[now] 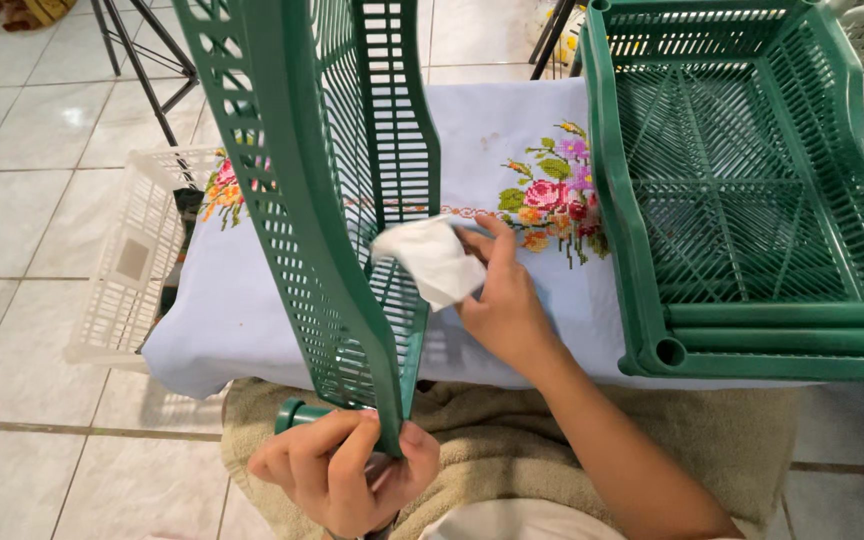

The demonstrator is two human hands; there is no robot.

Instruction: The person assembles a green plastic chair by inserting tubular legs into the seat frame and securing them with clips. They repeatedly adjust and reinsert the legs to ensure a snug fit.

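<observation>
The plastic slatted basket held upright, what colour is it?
Dark green plastic slatted basket, clearest in the head view.

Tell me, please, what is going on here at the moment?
A person holds a green slatted plastic crate upright on edge, the left hand gripping its lower corner. The right hand presses a crumpled white cloth against the crate's inner side. A second green plastic crate lies flat on the floral embroidered tablecloth, and a white plastic basket sits beside it.
</observation>
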